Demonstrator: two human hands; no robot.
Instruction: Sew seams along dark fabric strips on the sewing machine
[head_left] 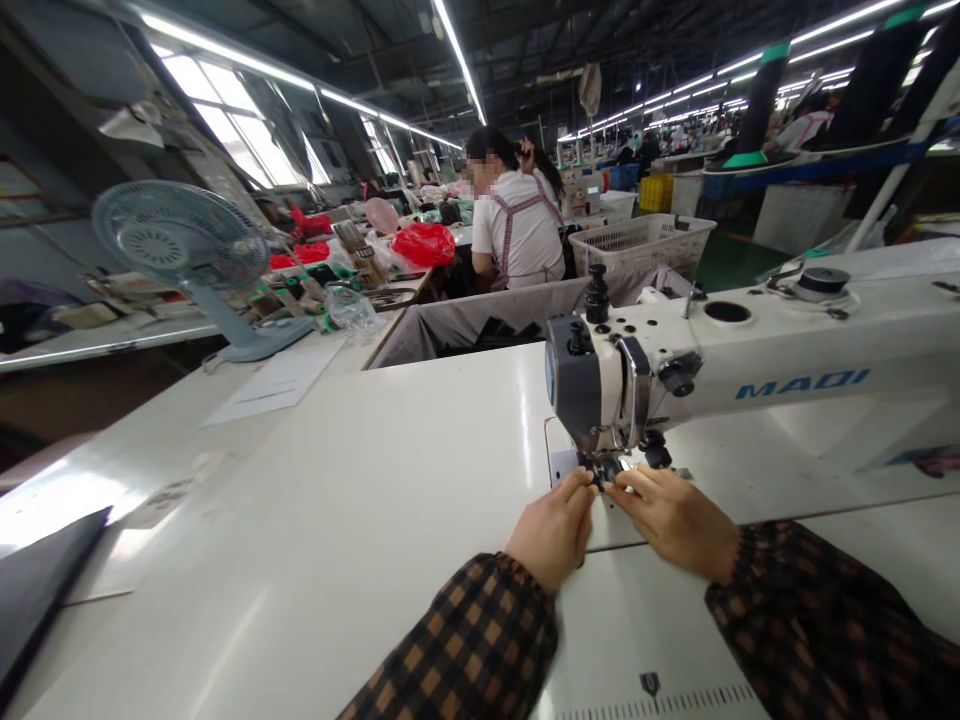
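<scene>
Both hands meet under the head of a white sewing machine, close to its needle area. My left hand is closed, thumb and fingertips pinching the left edge of a small dark piece that looks like black fabric. From the other side my right hand presses its fingers together on the right edge of that piece. The piece lies flat at the presser foot. Most of it is hidden by my fingertips and the machine, so its full shape cannot be made out.
A white table spreads to the left, with a paper sheet, a desk fan and a black flat sheet. Beyond the table edge hangs a grey cloth bin. A co-worker sits ahead, beside a white basket.
</scene>
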